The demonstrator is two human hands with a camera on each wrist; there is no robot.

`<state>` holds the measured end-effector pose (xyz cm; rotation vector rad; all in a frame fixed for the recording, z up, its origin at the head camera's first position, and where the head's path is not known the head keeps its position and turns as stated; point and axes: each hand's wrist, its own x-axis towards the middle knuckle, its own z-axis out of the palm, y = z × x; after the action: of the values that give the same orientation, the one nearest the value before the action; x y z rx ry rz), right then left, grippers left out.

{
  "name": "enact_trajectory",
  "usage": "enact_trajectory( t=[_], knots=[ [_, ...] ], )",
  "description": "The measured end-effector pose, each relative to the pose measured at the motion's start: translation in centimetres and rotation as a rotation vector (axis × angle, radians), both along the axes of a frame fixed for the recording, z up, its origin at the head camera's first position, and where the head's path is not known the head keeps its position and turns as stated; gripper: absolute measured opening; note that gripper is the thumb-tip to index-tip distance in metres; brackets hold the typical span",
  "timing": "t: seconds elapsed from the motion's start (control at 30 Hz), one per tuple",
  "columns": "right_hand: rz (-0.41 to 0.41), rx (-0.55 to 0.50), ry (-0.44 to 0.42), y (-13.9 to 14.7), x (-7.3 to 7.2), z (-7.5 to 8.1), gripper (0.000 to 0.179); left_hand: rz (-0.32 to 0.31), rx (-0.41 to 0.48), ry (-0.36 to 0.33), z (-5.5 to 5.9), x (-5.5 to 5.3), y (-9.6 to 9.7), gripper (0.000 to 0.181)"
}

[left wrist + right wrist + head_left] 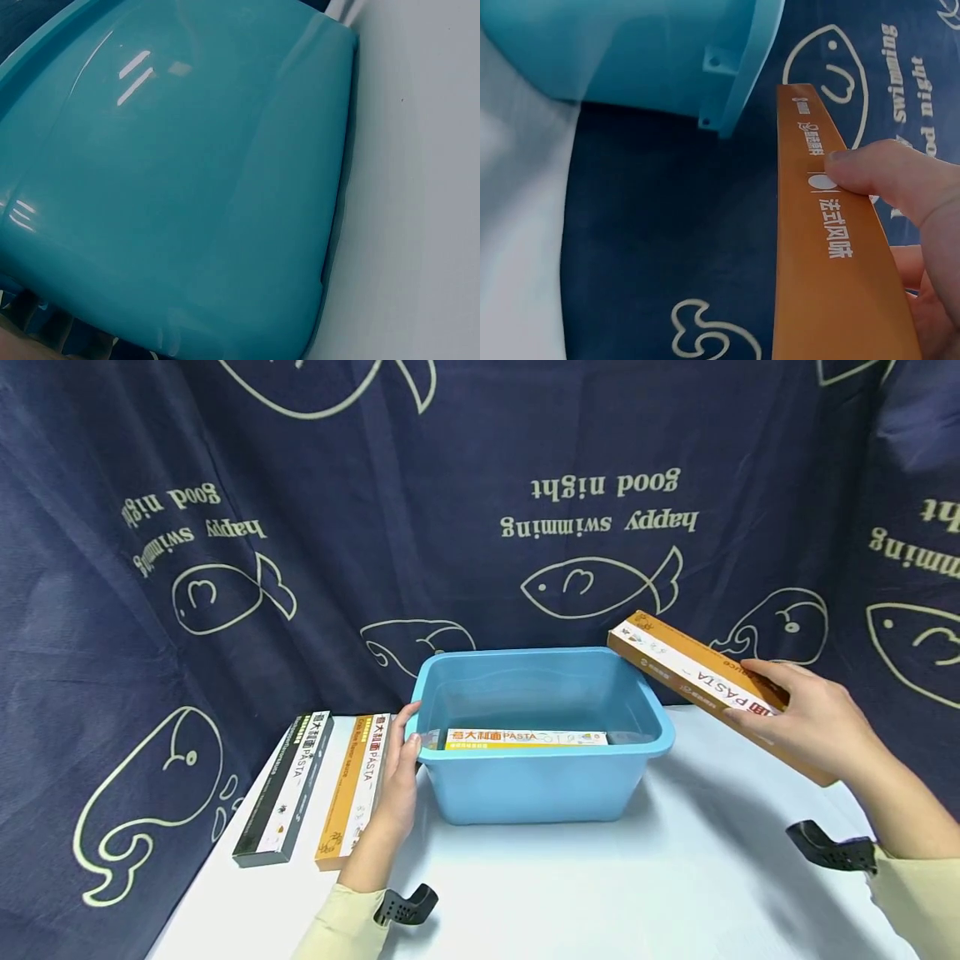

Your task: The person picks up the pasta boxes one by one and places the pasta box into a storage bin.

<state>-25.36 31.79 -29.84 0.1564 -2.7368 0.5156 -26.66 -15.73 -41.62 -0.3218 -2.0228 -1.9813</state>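
Observation:
A light blue plastic bin (525,789) stands on the table. My left hand (397,785) holds its left rim; in the left wrist view, the bin's side wall (187,172) fills most of the picture. My right hand (813,718) grips an orange-brown and white pasta box (705,672) in the air, its far end tilted up beside the bin's back right corner. In the right wrist view, the thumb (855,169) presses on the brown side of this box. Inside the bin, a white and yellow pasta box (525,738) lies along the front wall.
Left of the bin, a black and white pasta box (288,785) and an orange and white pasta box (348,793) lie side by side on the white table (540,893). A dark blue curtain (465,527) printed with fish and whales hangs behind.

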Motion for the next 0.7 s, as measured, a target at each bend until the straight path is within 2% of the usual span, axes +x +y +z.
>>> enact_trajectory(
  t=[0.3,0.57,0.7],
  knots=[
    [0.096,0.009,0.029,-2.4,-0.7,1.7,0.08,-0.002,0.001,0.004,0.1,0.0,-0.1,0.051],
    [0.171,-0.006,-0.04,-4.7,-1.1,2.6,0.079,0.016,0.007,-0.016,0.0,0.2,0.0,0.049],
    [0.217,-0.011,-0.043,-5.8,-1.6,2.9,0.078,0.013,0.005,-0.01,0.0,0.1,0.0,0.049]
  ],
)
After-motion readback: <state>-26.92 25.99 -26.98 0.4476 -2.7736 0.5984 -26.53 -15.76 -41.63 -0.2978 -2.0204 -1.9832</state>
